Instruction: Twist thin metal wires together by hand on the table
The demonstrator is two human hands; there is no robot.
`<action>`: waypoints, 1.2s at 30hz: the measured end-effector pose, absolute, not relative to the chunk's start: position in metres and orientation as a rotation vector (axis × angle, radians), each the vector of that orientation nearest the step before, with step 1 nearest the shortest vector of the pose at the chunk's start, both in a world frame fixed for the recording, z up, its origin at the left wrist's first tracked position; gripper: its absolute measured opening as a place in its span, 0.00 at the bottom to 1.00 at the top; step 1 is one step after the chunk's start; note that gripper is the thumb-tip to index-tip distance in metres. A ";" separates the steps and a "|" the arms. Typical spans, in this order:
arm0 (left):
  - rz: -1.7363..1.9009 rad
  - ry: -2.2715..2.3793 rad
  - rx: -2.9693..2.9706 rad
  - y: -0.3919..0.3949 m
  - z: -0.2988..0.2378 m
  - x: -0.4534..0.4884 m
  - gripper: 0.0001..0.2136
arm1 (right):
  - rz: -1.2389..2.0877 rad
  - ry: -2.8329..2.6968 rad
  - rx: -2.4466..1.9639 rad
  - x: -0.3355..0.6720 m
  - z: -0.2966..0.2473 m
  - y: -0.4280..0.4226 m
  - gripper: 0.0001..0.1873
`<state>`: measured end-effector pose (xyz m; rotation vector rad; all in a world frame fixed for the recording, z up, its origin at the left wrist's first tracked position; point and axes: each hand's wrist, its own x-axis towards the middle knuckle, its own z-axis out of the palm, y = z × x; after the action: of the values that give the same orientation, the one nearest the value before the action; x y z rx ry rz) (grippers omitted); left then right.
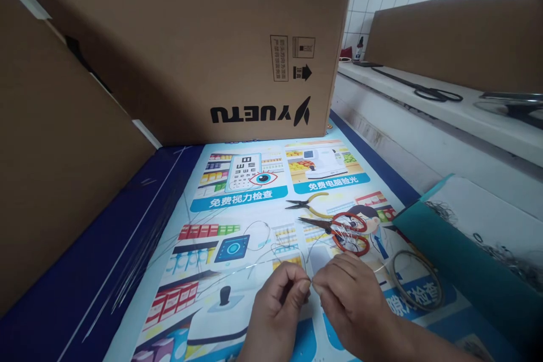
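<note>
Left hand (pixel 280 308) and right hand (pixel 350 288) pinch fine wire (pixel 305 261); hard tugging could snag it on nearby scissors (pixel 331 228).

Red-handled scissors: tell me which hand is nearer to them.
Right. The right hand is just on the near side of the red-handled scissors; the left hand is farther off, toward the wearer and left.
</note>
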<state>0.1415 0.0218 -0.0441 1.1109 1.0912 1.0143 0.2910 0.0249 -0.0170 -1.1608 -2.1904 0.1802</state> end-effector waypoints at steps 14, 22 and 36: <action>1.155 1.130 1.316 0.029 -0.033 0.133 0.05 | -0.029 -2.182 -1.090 0.295 -0.023 0.031 0.10; 1.209 1.089 1.236 0.030 -0.031 0.133 0.04 | 0.106 -2.161 -1.081 0.297 -0.015 0.034 0.10; 1.133 1.067 1.619 0.037 -0.032 0.127 0.06 | -0.352 -2.357 -0.952 0.301 -0.001 0.028 0.12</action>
<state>0.1265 0.0375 -0.0323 1.6188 1.0665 1.1328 0.3014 0.0276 -0.0009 -0.9520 -2.3568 -0.3523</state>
